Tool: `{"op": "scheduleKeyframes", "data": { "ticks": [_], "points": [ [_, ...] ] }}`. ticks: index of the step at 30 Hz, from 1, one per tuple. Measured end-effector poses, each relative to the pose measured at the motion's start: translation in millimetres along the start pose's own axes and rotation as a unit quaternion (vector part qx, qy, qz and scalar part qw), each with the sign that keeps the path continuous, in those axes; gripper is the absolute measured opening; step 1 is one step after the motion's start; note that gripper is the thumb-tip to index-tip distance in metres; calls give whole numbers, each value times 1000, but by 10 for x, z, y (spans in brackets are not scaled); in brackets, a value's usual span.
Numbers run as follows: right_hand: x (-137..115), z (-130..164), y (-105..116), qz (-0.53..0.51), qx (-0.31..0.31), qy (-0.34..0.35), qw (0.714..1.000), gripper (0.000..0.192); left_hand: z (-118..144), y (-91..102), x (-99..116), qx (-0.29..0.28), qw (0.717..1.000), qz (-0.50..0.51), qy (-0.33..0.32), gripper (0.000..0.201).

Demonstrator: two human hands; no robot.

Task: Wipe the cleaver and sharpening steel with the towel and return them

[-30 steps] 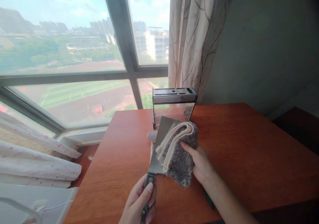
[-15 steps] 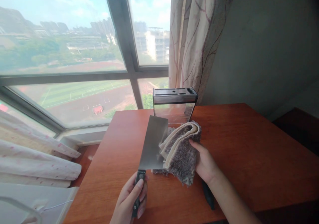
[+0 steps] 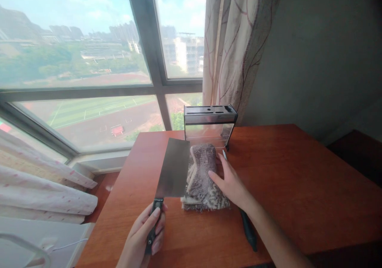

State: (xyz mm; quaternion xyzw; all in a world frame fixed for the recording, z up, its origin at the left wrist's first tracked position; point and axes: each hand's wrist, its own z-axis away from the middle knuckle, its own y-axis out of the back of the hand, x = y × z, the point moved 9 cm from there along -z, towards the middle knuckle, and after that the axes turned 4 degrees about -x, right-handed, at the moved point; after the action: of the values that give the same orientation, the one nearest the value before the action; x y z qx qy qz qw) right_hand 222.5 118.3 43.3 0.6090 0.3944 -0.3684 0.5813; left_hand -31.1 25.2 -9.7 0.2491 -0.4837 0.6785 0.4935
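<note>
My left hand is closed round the black handle of a cleaver. Its broad steel blade stands up and away from me, with one edge alongside a folded grey-brown fluffy cloth. This cloth lies on the table and has pale edging. At its right side is my right hand, thumb on the cloth and index finger apart from it; the other fingers are mostly hidden. Partly beneath my right forearm, a black handle lies on the table, and a pale pointed tip shows beyond that hand.
Behind the cloth stands a knife block with a slotted metal top and clear sides. The reddish wooden table reaches towards a large window. Curtains hang beside the window, with a grey wall to the right.
The folded cloth has come down and left onto the table, and my right hand's fingers have loosened on it. My left hand has drawn the cleaver leftward, away from the cloth.
</note>
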Motion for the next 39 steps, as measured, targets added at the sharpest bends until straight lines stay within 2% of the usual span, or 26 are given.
{"op": "scheduleKeyframes", "data": {
  "ticks": [2, 4, 6, 8, 10, 14, 20, 22, 25, 27, 29, 31, 33, 36, 39],
  "points": [
    [-118, -3, -6, 155, 56, 48, 985, 71, 6, 39, 45, 3, 1000, 6, 1, 30],
    [-323, 60, -105, 264, 78, 118, 954, 60, 8, 72, 63, 7, 1000, 9, -2, 29],
    [-514, 170, -339, 321, 27, 197, 926, 50, 6, 95, 61, 9, 1000, 10, -3, 29],
    [-570, 277, -588, 347, -52, 227, 909, 49, 6, 109, 57, 10, 1000, 10, -2, 29],
    [-487, 314, -733, 369, -99, 191, 904, 62, 11, 120, 63, 13, 1000, 8, -2, 29],
    [-276, 240, -762, 397, -98, 104, 907, 71, 23, 119, 78, 11, 1000, 7, 0, 29],
    [-285, 153, -728, 406, -77, 103, 905, 64, 12, 116, 66, -1, 1000, 5, -3, 30],
    [-285, 121, -671, 385, -64, 99, 915, 53, 16, 117, 76, -1, 1000, 6, -7, 28],
    [-275, 72, -478, 301, -21, 85, 950, 39, 38, 121, 132, 8, 1000, 18, -21, 27],
    [-304, 81, -307, 233, 28, 91, 968, 39, 56, 129, 200, 19, 999, 31, -38, 26],
    [-380, 139, -200, 182, 62, 129, 973, 43, 70, 146, 271, 29, 997, 40, -56, 25],
    [-476, 223, -238, 166, 50, 186, 967, 49, 76, 167, 328, 36, 996, 45, -68, 24],
    [-523, 293, -414, 210, 0, 224, 952, 53, 74, 189, 355, 39, 996, 45, -71, 24],
    [-462, 320, -721, 347, -66, 209, 912, 54, 70, 208, 347, 42, 996, 41, -65, 25],
    [-424, 271, -865, 447, -73, 163, 876, 49, 68, 199, 306, 44, 997, 40, -55, 26]
  ]
}}
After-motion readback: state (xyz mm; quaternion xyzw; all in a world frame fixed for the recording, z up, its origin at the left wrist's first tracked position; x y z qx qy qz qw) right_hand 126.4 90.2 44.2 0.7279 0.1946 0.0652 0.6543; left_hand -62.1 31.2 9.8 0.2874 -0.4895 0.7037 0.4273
